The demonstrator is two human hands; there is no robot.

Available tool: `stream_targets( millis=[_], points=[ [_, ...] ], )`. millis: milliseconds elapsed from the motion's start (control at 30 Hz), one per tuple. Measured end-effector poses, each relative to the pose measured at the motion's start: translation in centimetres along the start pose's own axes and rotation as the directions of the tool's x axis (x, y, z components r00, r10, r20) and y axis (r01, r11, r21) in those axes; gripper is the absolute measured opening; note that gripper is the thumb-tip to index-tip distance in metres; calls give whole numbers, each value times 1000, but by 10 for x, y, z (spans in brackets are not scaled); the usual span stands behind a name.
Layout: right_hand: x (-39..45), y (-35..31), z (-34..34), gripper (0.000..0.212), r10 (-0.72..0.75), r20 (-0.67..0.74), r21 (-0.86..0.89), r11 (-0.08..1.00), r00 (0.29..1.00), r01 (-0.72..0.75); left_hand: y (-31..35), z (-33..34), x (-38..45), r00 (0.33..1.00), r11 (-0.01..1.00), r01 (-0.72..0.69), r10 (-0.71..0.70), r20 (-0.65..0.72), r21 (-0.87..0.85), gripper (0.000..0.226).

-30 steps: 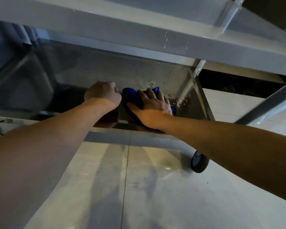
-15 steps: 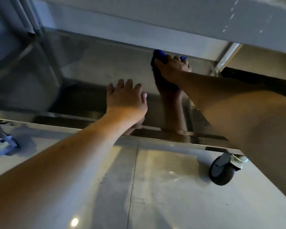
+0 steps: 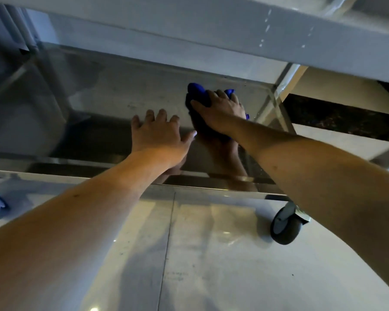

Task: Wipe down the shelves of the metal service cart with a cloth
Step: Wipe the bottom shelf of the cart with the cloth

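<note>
Under the right hand (image 3: 220, 111), a blue cloth (image 3: 197, 93) is pressed flat against the lower shelf (image 3: 112, 95) of the metal cart, bunched fabric showing just beyond the fingertips and beside the thumb. Its fingers are spread over the cloth, lightly curved, not clenched. Beside it, the left hand (image 3: 160, 133) is laid on the same shelf with fingers straight and slightly apart, nothing held. The corner post (image 3: 279, 90) stands just past the right fingers, so knuckles could be knocked against it on a wide stroke. Weight leaned through the left palm could set the caster (image 3: 284, 225) rolling on the glossy floor (image 3: 211, 265). No brand, label or legible writing is seen anywhere.
</note>
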State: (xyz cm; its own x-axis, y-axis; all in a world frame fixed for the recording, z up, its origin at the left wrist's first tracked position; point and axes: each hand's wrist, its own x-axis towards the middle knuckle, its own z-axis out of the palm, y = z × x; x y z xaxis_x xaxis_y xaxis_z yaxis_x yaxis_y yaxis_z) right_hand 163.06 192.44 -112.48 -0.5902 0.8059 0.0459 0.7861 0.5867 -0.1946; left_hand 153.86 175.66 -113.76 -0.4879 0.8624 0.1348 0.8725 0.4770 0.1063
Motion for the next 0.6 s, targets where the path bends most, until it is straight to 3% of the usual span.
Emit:
stream_targets(
  millis=[167, 367, 600],
  points=[
    [-73, 4, -4, 75, -76, 33, -2, 997, 997, 76, -5, -1, 0, 999, 996, -12, 9, -41, -88, 61],
    [-150, 21, -16, 80, -138, 114, -9, 990, 984, 140, -8, -1, 1, 1000, 997, -11, 12, 2, -73, 64],
    [-177, 39, -23, 85, -80, 141, -25, 996, 987, 85, -6, -5, -3, 1000, 998, 0, 2, 25, -60, 57]
  ],
)
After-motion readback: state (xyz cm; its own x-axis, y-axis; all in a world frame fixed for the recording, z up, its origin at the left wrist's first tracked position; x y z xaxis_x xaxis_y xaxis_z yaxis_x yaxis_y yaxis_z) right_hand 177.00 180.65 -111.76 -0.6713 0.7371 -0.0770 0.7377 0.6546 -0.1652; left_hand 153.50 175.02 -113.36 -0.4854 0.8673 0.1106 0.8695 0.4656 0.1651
